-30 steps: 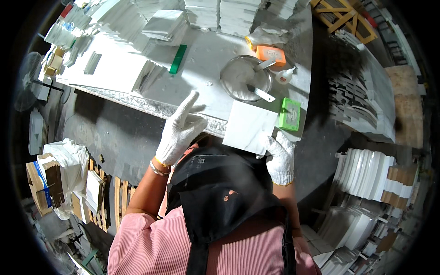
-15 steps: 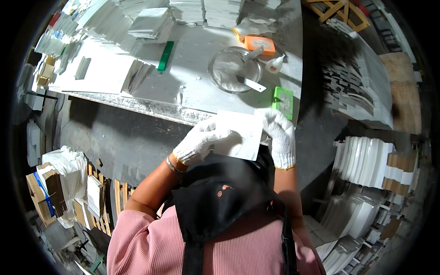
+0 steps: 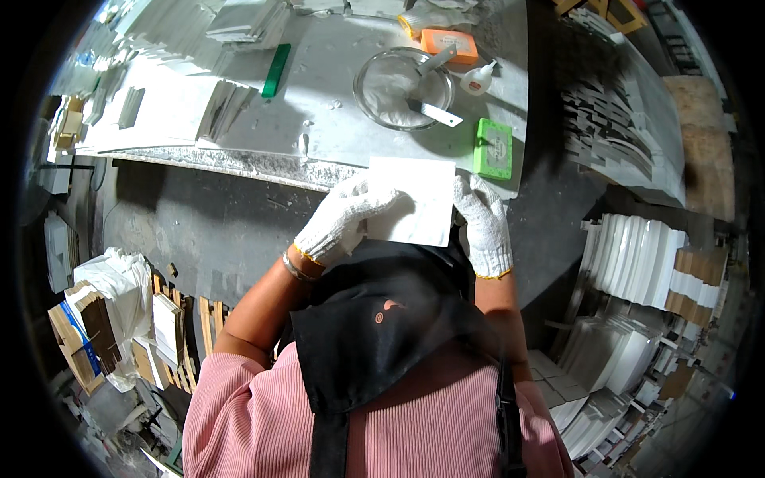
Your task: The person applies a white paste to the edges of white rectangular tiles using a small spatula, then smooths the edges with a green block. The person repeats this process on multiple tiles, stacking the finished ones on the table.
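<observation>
Since half a second ago, both hands have pulled the white square sheet point(image 3: 414, 199) slightly toward the body; the left palm, raised and open a second ago, is now flat on the sheet.

Left to right:

- Far left, below the table: cardboard boxes point(image 3: 80, 334) and a white plastic bag point(image 3: 119, 275) on the floor, wooden slats point(image 3: 187, 327) beside them.
- Table point(image 3: 335, 80) left part: stacks of white sheets point(image 3: 159, 103), a green bar point(image 3: 276, 70) lying on the grey top.
- Left hand point(image 3: 347, 215), white knit glove, fingers spread fairly wide, pressing flat on the sheet's left half. Bracelet point(image 3: 295, 268) at the wrist.
- Sheet overhangs the near table edge, lower part in front of the black apron point(image 3: 382, 319).
- Above the sheet: round glass bowl point(image 3: 402, 88) with white paste, a flat metal tool point(image 3: 430, 111) resting in it.
- Behind the bowl: orange block point(image 3: 450, 44), small white squeeze bottle point(image 3: 482, 77).
- Just right of the sheet's top corner: green rectangular block point(image 3: 492, 149) on the table.
- Right hand point(image 3: 484, 223), also gloved, fingers close together, gripping the sheet's right edge. Thumb position under the sheet: can't tell.
- Far right: stacked white boards point(image 3: 637, 259) on shelving, more white sheets point(image 3: 606, 358) lower down.
</observation>
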The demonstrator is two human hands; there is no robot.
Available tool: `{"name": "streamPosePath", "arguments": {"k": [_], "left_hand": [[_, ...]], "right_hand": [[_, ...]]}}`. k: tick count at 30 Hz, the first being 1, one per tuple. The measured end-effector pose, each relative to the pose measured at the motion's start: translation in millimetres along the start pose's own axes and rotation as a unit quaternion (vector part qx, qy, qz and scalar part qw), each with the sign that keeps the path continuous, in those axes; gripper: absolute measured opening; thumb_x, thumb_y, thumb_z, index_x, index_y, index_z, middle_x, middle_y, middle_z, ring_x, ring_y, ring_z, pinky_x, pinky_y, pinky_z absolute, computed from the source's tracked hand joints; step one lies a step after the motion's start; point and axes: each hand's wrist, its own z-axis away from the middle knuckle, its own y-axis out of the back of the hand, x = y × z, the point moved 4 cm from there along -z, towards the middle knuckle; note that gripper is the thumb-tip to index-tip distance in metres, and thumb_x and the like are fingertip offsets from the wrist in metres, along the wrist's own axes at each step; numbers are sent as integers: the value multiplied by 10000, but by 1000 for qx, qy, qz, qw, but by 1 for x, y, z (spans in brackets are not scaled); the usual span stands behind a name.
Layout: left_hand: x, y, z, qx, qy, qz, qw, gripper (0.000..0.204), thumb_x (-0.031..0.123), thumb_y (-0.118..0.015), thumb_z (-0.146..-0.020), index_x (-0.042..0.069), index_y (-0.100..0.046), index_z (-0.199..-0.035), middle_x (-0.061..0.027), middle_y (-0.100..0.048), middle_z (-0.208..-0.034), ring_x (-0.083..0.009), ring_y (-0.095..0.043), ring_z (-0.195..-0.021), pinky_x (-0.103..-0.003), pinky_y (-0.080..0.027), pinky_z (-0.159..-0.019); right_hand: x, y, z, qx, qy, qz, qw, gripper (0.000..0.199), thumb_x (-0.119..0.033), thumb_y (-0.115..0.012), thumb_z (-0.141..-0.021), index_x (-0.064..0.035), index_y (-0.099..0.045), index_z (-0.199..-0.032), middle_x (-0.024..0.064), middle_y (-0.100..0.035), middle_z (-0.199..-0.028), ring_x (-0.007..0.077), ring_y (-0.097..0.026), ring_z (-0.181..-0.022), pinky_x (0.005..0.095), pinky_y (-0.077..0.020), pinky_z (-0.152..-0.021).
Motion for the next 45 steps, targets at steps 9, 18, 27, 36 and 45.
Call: {"name": "streamPosePath", "arguments": {"k": [9,18,27,36,45], "left_hand": [[-7,13,-5,35,-14,30,999,253,89,-610,-936,-3,-608,-1171,-95,-675,-1105,-190,-649,-1034,-311,-509,-924],[-19,7,-3,28,-14,141,990,294,152,-631,-960,14,-582,-1215,-94,-660,-1131,-209,-647,-1056,-325,-519,-908],[-4,40,1,69,45,91,992,568,540,-451,-1018,46,-580,-1266,-104,-657,-1101,-237,-641,-946,-396,-540,-833],[32,41,-12,-27,-4,-299,954,431,361,-529,-1025,39,-572,-1308,-66,-661,-1085,-157,-636,-946,-307,-518,-866],[30,18,-6,-21,-38,-99,994,264,164,-635,-930,-23,-651,-1116,-118,-706,-1039,-183,-649,-967,-312,-502,-892]], "right_hand": [[-26,-8,41,-92,-147,-102,980,503,-135,-718,-913,121,-507,-1291,163,-640,-1154,198,-662,-1004,258,-539,-630],[-28,-31,38,-55,-72,-174,980,470,-11,-709,-880,41,-547,-1317,74,-642,-1164,151,-613,-1045,276,-494,-931],[-35,-15,14,8,92,-16,996,252,-70,-699,-879,75,-687,-1086,97,-718,-991,138,-647,-886,280,-503,-821],[-35,-26,4,-101,-6,-55,993,270,-120,-668,-930,64,-667,-1129,40,-689,-865,85,-591,-665,221,-457,-617],[-43,-43,4,-66,39,-49,996,404,-225,-730,-916,82,-652,-1168,75,-680,-1014,135,-615,-910,263,-503,-805]]}}
